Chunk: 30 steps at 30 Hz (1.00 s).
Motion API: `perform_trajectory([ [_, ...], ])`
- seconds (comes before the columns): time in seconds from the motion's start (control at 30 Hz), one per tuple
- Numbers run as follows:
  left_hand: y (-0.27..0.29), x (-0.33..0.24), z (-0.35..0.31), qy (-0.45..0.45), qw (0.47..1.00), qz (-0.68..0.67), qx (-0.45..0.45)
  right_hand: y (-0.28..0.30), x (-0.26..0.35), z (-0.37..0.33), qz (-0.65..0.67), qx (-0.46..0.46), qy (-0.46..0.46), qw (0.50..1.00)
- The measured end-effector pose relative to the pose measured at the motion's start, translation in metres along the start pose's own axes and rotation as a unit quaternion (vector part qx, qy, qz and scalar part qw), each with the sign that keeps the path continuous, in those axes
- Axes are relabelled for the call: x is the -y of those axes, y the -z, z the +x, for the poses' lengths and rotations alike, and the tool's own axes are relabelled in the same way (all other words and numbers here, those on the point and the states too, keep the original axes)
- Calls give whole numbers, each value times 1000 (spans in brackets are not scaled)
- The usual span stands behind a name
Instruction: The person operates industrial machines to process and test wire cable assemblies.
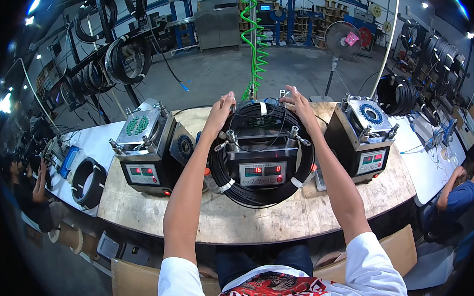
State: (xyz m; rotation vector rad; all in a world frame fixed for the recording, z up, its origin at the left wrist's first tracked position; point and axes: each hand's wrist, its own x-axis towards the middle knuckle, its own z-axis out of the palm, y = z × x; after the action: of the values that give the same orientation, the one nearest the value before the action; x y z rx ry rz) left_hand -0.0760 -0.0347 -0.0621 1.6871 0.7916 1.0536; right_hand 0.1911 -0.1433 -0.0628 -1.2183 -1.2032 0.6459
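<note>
Both my arms reach forward over a black machine [261, 160] with a lit red digit display. A coil of black cable [215, 173], bound with white ties, hangs around it. My left hand [221, 115] is closed at the far left corner, around a metal clamp knob mostly hidden by the fingers. At the far right corner my right hand [301, 109] pinches another metal clamp knob [283, 93] between thumb and fingers. Green parts [260, 123] lie on the machine's top, partly covered by a cable strand. Metal toggles [294, 130] stand at its near corners.
Similar machines stand left [139, 147] and right [366, 137] on the wooden table [240, 222]. A green spiral hose [251, 41] hangs behind the middle one. Cable coils [122, 63] hang on a rack. People sit at white side tables, left [38, 193] and right [451, 207].
</note>
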Motion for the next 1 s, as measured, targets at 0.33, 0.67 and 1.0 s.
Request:
perform_trajectory([
  [0.33,2,4,1,-43,998,-19,-39,5,-11,1,-51,-28,25,998],
  [0.67,-1,9,4,-55,997,-27,-40,19,-29,52,56,-56,-218,973],
  [1.0,0,5,3,-33,999,-27,-26,18,-73,83,56,-67,-154,984],
])
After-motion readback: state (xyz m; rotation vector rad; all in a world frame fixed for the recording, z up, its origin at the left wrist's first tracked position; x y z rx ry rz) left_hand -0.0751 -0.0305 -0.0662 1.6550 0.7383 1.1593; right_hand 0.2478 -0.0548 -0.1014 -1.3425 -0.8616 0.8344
